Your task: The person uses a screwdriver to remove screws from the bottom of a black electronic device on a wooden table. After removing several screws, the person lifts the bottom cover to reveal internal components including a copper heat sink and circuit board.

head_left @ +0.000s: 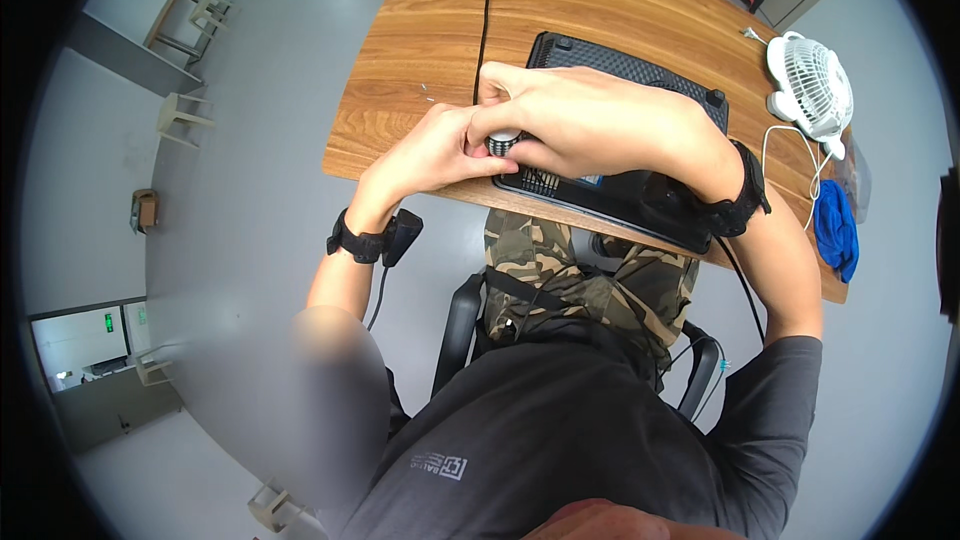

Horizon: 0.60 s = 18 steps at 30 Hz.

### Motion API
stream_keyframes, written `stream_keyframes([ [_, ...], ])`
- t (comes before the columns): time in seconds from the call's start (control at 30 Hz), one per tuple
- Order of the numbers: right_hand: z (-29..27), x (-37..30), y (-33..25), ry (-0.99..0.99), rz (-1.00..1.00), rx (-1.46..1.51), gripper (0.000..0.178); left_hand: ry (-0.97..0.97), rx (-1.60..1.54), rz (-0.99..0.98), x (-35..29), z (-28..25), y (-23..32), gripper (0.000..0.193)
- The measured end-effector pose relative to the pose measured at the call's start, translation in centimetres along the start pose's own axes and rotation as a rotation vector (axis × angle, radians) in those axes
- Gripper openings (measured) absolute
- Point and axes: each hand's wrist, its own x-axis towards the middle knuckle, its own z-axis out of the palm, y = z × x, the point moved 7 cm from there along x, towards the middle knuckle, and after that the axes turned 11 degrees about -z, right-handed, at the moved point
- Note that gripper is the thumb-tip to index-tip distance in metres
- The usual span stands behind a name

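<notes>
A black laptop [630,65] lies upside down on the wooden table, its vents and rubber feet facing up. Over its left edge my two hands meet around a small black-and-silver ridged cylinder [503,144], whose exact kind I cannot make out. My left hand [435,148] comes from the left, with thumb and fingers closed about the cylinder's near side. From the right my right hand [570,120] reaches across the laptop, fingers curled and thumb against the cylinder. The fingers hide part of the cylinder and the laptop's left corner.
At the table's right stands a white fan [812,85] with its cord. Beside it lies a blue cloth [836,225]. A black cable [485,20] runs across the wooden table [430,20]. Small pale bits [427,93] lie left of the laptop.
</notes>
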Motion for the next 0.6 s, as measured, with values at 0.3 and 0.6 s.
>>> stream_keyframes([
  [0.3,0.1,0.2,0.3,0.032,0.056,0.038,0.024,-0.012,-0.025,-0.023,0.3,-0.2,0.4,0.038],
  [0.6,-0.5,-0.1,-0.2,0.002,0.207,-0.130,0.027,0.081,-0.024,0.075,0.3,0.6,-0.4,0.036],
])
